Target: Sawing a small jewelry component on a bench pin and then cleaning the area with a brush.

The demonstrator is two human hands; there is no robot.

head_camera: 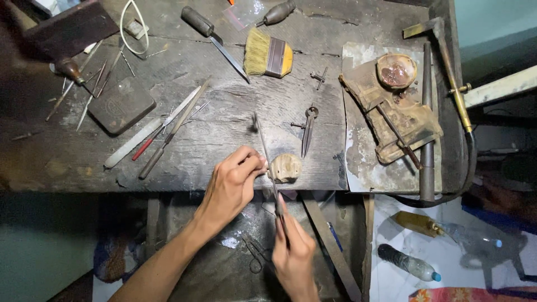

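Seen from 1 head-worn camera looking almost straight down, close over the worn wooden desk (pixel 224 128), its near edge and the floor (pixel 447 257) below.

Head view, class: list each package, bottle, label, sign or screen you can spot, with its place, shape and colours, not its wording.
No signs or screens show.
Clear plastic bottle: floor, lower right; lying down, dark label band, blue cap.
Second clear bottle: floor, farther right; lying down, blue cap.
Yellowish flat container: floor below the bench's right end; lying tilted.
Clear plastic bag: bench top edge; crumpled.
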